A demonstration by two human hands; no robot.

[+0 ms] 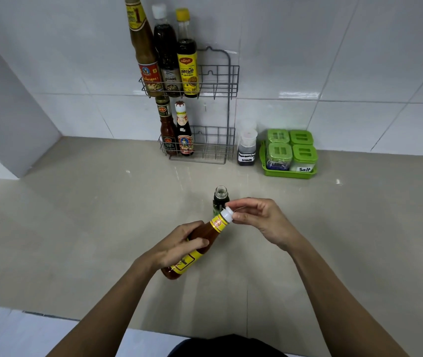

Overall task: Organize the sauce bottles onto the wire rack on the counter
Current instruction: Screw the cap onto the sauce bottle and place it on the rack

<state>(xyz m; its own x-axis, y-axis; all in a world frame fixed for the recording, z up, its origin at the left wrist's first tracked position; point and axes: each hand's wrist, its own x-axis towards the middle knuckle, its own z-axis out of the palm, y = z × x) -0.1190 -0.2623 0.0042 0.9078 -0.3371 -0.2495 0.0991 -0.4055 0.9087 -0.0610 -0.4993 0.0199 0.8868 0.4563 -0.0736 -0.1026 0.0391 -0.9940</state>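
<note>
Seen from the head camera, a person's left hand (pixel 179 243) wraps its fingers around the body of an orange-red sauce bottle (pixel 200 240) with a yellow label, held tilted in mid-air just below the centre of the frame, its neck pointing up and to the right. The right hand (pixel 259 220) pinches the bottle's white cap (pixel 227 214) between thumb and fingertips, the other fingers loosely curled.

Just behind the cap, a small dark bottle (pixel 220 198) with an open mouth stands upright on the beige counter (pixel 76 215).

At upper centre, a grey wire rack (pixel 220 81) stands against the white tiled wall (pixel 334 60). Its upper shelf holds three tall bottles at its left end: a brown sauce bottle (pixel 144 55), a dark bottle with a white cap (pixel 165 50) and a yellow-capped bottle (pixel 186 57). The lower shelf holds a red chilli sauce bottle (pixel 167 127) and a dark bottle with a red-and-white cap (pixel 183 130), also at the left.

Right of the rack stands a small container labelled "Seasoning sauce" (pixel 247 150), then a green tray (pixel 289 173) holding four green-lidded jars, one marked "Salt" (pixel 304 161).
</note>
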